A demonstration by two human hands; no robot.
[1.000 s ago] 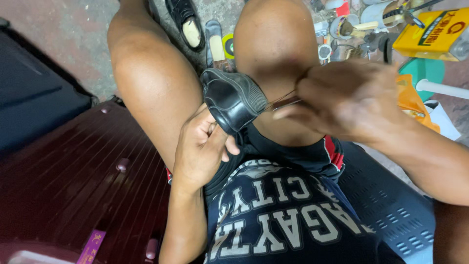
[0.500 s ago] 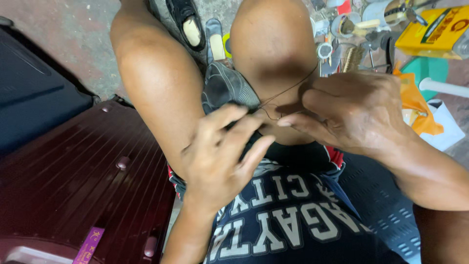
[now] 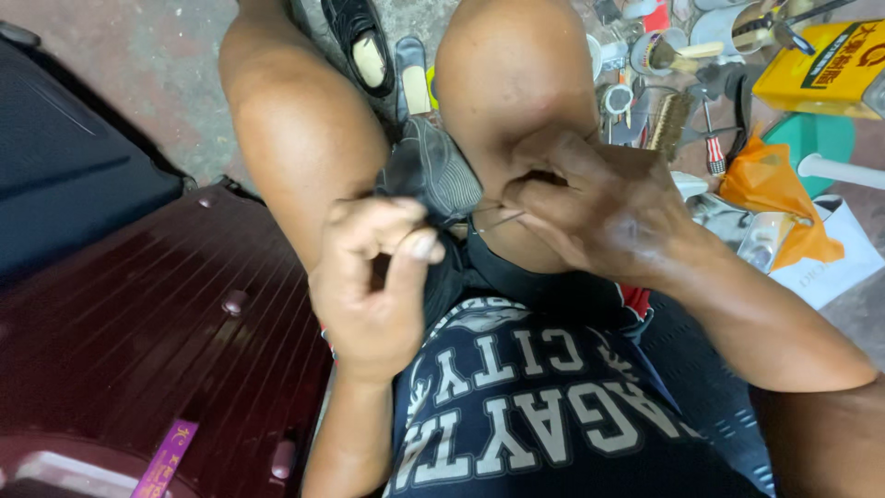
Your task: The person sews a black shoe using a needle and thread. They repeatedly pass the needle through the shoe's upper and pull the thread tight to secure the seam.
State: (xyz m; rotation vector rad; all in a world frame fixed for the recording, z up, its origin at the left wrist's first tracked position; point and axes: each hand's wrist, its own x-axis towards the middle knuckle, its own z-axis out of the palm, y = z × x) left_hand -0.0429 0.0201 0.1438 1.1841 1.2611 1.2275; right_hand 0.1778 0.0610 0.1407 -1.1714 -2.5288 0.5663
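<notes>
- Rough concrete floor [image 3: 138, 65] is lying under the seated person, with a dark maroon ribbed suitcase [image 3: 138, 341] spreading out beside the left hand and a clutter of tools scattered beyond the right hand.
- A dark grey shoe [image 3: 433, 171] is sitting wedged between the knees, just above and between both hands, its ribbed sole facing the camera.
- The left hand [image 3: 373, 277] is curling closed, thumb and forefinger pinching the near edge of the shoe and steadying it.
- The right hand [image 3: 590, 207] is closing its fingertips on a thin needle or awl [image 3: 498, 219], which is running from those fingers toward the shoe's edge; whether a thread is trailing from it is too fine to tell.
- Judging by this, a stitch is being worked through the seam where sole and upper are meeting.
- Any next pull is looking as if it calls for a firm left-hand pinch while the right draws straight outward, away from the knee, keeping the point clear of skin.
- Farther out past the right hand, a yellow tin [image 3: 825, 69], an orange plastic bag [image 3: 774, 198] and a bristle brush [image 3: 668, 120] are lying on the floor.
- Beyond the knees, well above both hands, another black shoe [image 3: 364, 41] is resting on the ground.
</notes>
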